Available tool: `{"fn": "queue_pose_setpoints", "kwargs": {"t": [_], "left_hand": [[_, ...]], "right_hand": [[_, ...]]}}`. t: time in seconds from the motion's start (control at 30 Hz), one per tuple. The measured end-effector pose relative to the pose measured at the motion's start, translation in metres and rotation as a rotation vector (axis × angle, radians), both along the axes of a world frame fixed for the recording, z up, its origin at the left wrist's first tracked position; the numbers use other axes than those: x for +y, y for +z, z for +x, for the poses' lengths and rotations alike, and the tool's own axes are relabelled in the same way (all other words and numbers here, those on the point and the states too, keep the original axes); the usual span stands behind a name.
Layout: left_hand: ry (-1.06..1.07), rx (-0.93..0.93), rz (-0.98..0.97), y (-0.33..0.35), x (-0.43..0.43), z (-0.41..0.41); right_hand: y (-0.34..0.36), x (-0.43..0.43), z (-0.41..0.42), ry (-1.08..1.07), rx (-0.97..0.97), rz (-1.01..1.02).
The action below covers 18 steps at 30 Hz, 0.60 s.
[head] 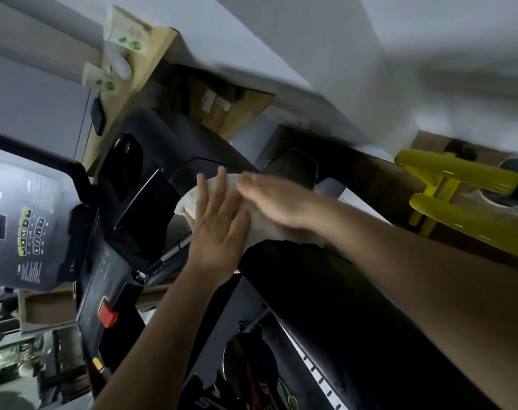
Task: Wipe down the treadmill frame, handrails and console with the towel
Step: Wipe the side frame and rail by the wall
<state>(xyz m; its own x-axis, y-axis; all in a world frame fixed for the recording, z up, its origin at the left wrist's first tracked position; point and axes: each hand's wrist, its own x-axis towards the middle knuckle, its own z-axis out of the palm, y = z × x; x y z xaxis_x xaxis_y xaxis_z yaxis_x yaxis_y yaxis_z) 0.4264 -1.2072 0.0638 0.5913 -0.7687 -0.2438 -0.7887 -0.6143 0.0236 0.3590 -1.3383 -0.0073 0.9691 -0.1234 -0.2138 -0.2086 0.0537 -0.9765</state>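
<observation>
1. As I look down through the tilted head camera, both hands lie on the towel (190, 203), a pale, bunched cloth.
2. It sits at the upper end of the thick black handrail (325, 294), where the rail meets the dark console housing (174, 137).
3. My left hand (219, 223) presses flat on the cloth with its fingers straight and spread, gripping nothing.
4. My right hand (277, 202) rests on the towel just beside it. It is blurred, but its fingers look extended, not curled.
5. A round cup holder (127, 164) is sunk into the housing near the towel.
6. The grey console panel (30, 220) with its small icons is further left, and a red button (108, 315) sits below it.
7. Well apart on the right is a yellow frame (459, 176).
8. Cardboard boxes (216, 108) stand behind the housing.
9. Pale packets with green marks (124, 31) lie on a wooden shelf (155, 51).
</observation>
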Motion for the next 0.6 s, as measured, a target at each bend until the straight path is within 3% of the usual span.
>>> {"fn": "queue_pose_setpoints", "kwargs": {"t": [0.13, 0.27, 0.33, 0.47, 0.6], "left_hand": [[0.222, 0.143, -0.229, -0.007, 0.023, -0.032], [0.049, 0.054, -0.220, -0.012, 0.029, -0.041], [0.088, -0.012, -0.091, -0.005, 0.006, -0.029], [0.020, -0.243, 0.394, -0.012, -0.054, 0.011], [-0.006, -0.280, 0.429, -0.014, -0.060, 0.023]], "right_hand": [[-0.008, 0.043, -0.005, 0.009, 0.111, -0.192], [-0.011, 0.050, -0.016, -0.040, 0.142, -0.131], [-0.018, 0.034, 0.000, -0.033, 0.098, -0.066], [-0.048, 0.008, 0.036, -0.016, 0.014, 0.135], [-0.059, 0.008, 0.027, -0.023, 0.026, 0.181]]}}
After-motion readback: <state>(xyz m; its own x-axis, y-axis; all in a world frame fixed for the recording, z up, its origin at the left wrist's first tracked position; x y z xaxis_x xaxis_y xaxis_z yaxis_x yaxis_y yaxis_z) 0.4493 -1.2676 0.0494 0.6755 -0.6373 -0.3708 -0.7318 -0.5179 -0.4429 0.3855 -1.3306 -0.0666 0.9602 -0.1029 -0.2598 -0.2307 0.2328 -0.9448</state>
